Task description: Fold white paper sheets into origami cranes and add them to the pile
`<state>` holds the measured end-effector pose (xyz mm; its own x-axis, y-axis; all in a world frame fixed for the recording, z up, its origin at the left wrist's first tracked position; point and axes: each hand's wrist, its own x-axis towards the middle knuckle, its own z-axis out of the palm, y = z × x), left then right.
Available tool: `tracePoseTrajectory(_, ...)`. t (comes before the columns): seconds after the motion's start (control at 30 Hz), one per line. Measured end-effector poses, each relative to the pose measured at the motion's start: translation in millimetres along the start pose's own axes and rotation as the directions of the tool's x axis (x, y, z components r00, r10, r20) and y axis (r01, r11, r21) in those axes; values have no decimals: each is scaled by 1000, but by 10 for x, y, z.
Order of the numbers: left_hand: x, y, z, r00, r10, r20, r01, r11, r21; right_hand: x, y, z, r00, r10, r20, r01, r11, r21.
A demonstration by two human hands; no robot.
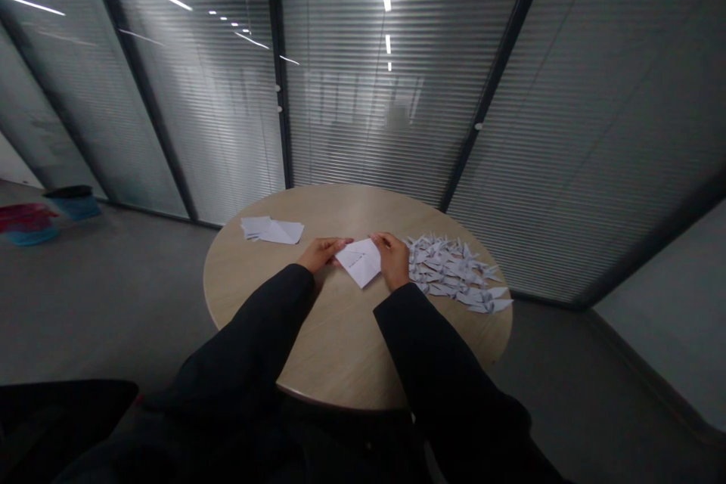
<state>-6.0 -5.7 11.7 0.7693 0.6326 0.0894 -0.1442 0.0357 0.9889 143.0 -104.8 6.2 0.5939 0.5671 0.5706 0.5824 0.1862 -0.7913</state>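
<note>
A white square of paper (pixel 359 260) lies on the round wooden table (pixel 340 348), partly folded, with one corner pointing toward me. My left hand (pixel 321 252) presses its left corner with pinched fingers. My right hand (pixel 393 259) holds down its right edge, fingers curled onto the sheet. Both arms wear dark sleeves.
A heap of several folded white paper cranes (pixel 454 272) lies just right of my right hand. A small stack of flat white sheets (pixel 272 229) sits at the table's back left. Glass walls with blinds stand behind the table. Blue and red bins (pixel 34 219) are on the floor far left.
</note>
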Motion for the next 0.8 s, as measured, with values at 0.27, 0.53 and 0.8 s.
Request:
tracePoseTrajectory(0.27, 5, -13, -19, 1000, 7, -21, -6, 999, 49, 5, 15, 10, 1000, 15, 4, -15, 999, 35)
tracePoseTrajectory(0.53, -20, 3, -30, 985, 164, -60, -148, 966, 210, 15, 47, 21, 999, 26, 38, -29, 997, 72)
tracePoseTrajectory(0.8, 52, -36, -126, 995, 31, -94, -30, 999, 9, 6, 54, 1, 991, -10, 137, 1, 998, 71)
